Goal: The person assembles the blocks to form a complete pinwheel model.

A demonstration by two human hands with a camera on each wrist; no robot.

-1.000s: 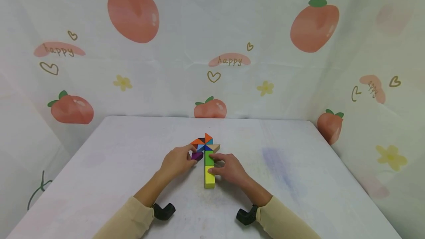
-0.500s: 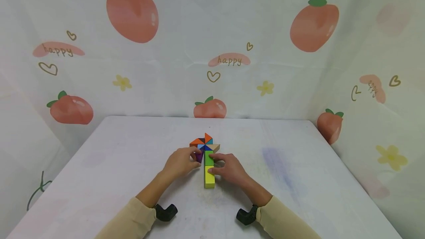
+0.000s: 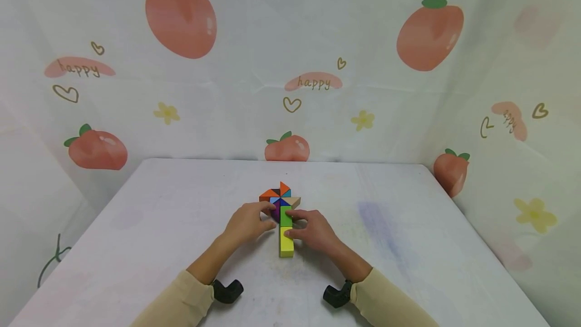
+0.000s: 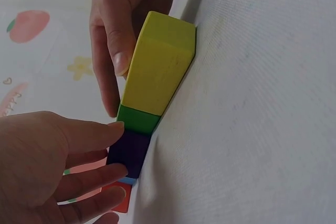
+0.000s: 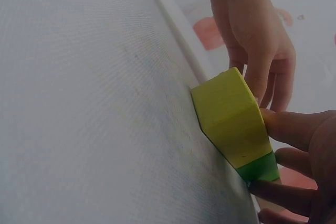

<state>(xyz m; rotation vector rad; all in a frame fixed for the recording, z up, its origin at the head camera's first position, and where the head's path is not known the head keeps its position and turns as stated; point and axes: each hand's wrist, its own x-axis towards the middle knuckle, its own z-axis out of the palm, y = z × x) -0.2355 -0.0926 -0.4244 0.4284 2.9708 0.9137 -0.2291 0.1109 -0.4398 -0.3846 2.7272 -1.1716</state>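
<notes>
My left hand (image 3: 247, 222) pinches a small purple block (image 3: 276, 212) between thumb and fingers, against the left side of the green block (image 3: 285, 220). In the left wrist view this purple block (image 4: 128, 153) looks dark beside the green. A yellow block (image 3: 287, 242) lies end to end with the green one, nearer to me. My right hand (image 3: 315, 229) touches both from the right, index finger on the green and thumb on the yellow. Beyond them, a dark blue triangle (image 3: 285, 203), a light blue triangle (image 3: 274, 200) and a tan block (image 3: 293, 201) join a pinwheel-like cluster.
Orange blocks (image 3: 269, 195) and a teal triangle (image 3: 288, 194) form the cluster's far part. The white table (image 3: 181, 185) ends at a printed cloth backdrop (image 3: 245, 64). Black wrist devices (image 3: 228, 291) sit at both cuffs.
The purple block has turned and moved right, from apart on the left to up against the green block, in my left hand. My right hand has stayed in place.
</notes>
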